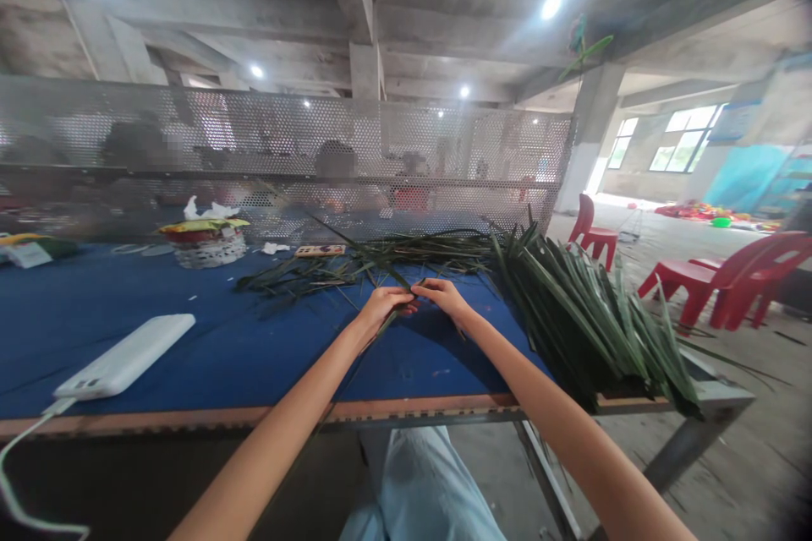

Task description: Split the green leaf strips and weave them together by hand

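Both my arms reach out over a blue table top (190,338). My left hand (383,306) is closed on a long green leaf strip (403,286) that runs from under its fingers toward the far side. My right hand (447,297) is closed too, pinching the same strip just to the right, so the two hands nearly touch. A loose scatter of thin green leaves (355,266) lies beyond my hands. A thick pile of long green leaves (589,313) lies to my right, hanging over the table's corner.
A white power bank (123,365) with a cable lies at the near left. A small basket with a yellow lid (206,241) stands at the back left before a perforated metal screen (285,152); people sit behind it. Red plastic chairs (729,279) stand on the floor at right.
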`<state>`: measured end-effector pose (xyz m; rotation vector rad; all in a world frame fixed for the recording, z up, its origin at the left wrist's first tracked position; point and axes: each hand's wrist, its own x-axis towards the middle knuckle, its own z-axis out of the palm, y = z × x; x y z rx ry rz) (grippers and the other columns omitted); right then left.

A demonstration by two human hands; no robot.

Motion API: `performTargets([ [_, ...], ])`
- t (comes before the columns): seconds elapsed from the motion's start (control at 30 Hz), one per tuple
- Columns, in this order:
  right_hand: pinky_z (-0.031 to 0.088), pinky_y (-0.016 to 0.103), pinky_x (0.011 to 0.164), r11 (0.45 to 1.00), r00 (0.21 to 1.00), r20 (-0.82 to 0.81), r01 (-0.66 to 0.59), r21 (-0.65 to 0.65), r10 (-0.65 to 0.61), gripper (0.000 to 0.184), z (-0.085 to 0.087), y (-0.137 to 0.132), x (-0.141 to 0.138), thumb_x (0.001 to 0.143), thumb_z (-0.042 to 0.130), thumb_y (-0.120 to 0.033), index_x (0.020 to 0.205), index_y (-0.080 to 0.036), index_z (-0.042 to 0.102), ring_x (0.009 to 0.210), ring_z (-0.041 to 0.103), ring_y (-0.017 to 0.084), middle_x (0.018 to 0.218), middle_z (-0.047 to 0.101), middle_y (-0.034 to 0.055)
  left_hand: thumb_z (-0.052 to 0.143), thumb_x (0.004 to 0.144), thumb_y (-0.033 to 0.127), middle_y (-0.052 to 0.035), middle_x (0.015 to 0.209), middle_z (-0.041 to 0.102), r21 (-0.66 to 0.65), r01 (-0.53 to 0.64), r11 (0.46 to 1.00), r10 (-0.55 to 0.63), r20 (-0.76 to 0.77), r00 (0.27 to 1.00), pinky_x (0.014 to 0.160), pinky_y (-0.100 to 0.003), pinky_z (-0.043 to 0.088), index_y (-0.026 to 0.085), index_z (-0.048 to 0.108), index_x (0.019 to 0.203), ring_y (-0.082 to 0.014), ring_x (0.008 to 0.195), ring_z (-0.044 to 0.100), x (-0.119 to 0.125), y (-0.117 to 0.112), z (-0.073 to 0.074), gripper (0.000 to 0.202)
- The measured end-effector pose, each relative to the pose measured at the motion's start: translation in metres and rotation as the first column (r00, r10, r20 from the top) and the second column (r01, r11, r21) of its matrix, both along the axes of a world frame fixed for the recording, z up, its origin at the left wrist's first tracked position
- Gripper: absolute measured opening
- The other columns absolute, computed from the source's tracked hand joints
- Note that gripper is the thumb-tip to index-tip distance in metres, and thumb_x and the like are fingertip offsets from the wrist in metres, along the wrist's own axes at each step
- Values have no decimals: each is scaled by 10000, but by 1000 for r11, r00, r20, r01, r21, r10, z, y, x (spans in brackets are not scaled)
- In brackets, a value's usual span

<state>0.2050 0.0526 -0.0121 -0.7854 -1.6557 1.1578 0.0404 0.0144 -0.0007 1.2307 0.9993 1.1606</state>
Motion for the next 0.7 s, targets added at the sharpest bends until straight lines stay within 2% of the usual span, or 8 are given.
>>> performTargets([
  [0.3, 322, 228, 559, 999, 999, 23, 40, 16, -40, 336, -4, 3, 1, 669, 697, -500, 711, -167, 687, 592, 451, 91, 676, 596, -12, 807, 516, 190, -64, 684, 710, 21, 5, 1000, -5, 5, 1000, 655, -248, 526, 108, 715, 718, -154, 629, 662, 2, -6, 2, 236],
  [0.47, 332, 227, 555, 999, 999, 42, 33, 33, -35, 345, -1, 0, 1, 681, 679, -522, 701, -178, 684, 589, 452, 93, 671, 595, -15, 847, 512, 251, -67, 642, 700, 31, -31, 999, 31, 20, 999, 612, -250, 516, 103, 695, 683, -163, 603, 662, 4, -3, -1, 273],
  [0.6, 336, 228, 538, 996, 999, 42, 32, 78, -35, 394, 0, -1, -1, 697, 646, -572, 725, -179, 666, 567, 447, 96, 638, 568, -23, 829, 530, 198, -72, 630, 699, 19, -83, 996, 83, 29, 996, 632, -284, 531, 102, 680, 658, -184, 598, 669, 6, -3, 1, 219],
  [0.63, 336, 229, 534, 992, 996, 53, 60, 109, -66, 412, 0, -3, -2, 703, 633, -590, 756, -182, 663, 564, 448, 99, 627, 559, -25, 815, 542, 181, -73, 636, 702, 23, -109, 994, 109, 35, 993, 641, -294, 535, 104, 677, 654, -187, 595, 670, 6, -3, 1, 193],
  [0.7, 333, 232, 532, 961, 971, 109, 186, 205, -211, 447, 0, -8, -4, 697, 626, -622, 830, -195, 656, 562, 456, 108, 618, 553, -31, 776, 568, 142, -67, 635, 705, 49, -173, 984, 170, 53, 984, 653, -313, 543, 112, 669, 649, -191, 584, 669, 7, -4, 2, 137],
])
